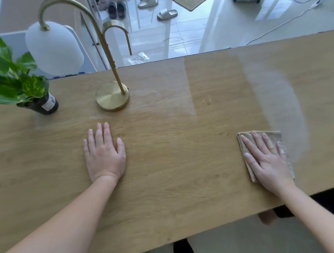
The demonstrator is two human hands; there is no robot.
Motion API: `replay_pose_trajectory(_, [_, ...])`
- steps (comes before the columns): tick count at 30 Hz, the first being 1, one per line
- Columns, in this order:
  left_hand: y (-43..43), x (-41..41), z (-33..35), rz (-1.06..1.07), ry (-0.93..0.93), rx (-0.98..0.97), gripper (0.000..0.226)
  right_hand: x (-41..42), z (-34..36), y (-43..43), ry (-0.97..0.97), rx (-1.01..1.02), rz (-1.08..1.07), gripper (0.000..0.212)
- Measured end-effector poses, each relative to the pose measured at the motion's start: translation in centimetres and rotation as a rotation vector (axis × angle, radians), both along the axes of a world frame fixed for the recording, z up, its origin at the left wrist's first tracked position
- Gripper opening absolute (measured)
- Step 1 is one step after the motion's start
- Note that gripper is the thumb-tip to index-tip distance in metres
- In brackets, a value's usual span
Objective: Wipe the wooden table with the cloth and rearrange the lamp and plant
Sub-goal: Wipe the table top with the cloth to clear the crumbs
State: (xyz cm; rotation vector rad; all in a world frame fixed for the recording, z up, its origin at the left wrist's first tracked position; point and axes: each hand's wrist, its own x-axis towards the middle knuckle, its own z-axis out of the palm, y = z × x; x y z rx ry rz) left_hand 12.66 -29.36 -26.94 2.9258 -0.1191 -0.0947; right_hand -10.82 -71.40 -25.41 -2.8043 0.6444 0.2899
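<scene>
Counter [178, 167]: light wood-grain top, with a pale wiped streak arcing across its right part. Cloth [273, 134]: beige, folded, lying flat near the right front edge, pressed under the flat right hand [268, 163]. Lamp [112, 97]: brass, round base standing left of centre, arched stem, white shade hanging to the left. Plant [14, 84]: green leaves in a dark labelled pot, left of the lamp base and apart from it.

The left hand [104, 155] and right hand [268, 163] are bare, with short, rounded fingernails. Both forearms [69, 214] are uncovered down to the picture's lower edge.
</scene>
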Motion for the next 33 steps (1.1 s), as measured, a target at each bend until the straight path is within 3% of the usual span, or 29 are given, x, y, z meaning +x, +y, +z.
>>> replay_pose_trajectory(6, [0.4, 0.0, 0.3, -0.028, 0.033, -0.028, 0.069, -7.2, 0.0, 5.5, 0.042, -0.029, -0.108, 0.059])
replay_pose_trajectory(11, [1.3, 0.4, 0.7, -0.073, 0.062, -0.015, 0.069, -6.0, -0.7, 9.4, 0.058, -0.074, -0.175, 0.062])
replay_pose_trajectory(16, [2.4, 0.8, 0.7, -0.125, 0.046, -0.004, 0.067, -3.2, -0.3, 10.9, 0.045, -0.015, -0.084, 0.060])
replay_pose_trajectory(24, [2.0, 1.0, 0.0, -0.090, 0.034, -0.008, 0.067, 10.6, -0.4, 13.1, 0.021, 0.006, 0.074, 0.057])
replay_pose_trajectory(33, [2.1, 1.5, -0.4, -0.094, 0.016, 0.002, 0.068, 30.7, -0.1, 8.8, -0.058, 0.019, 0.166, 0.056])
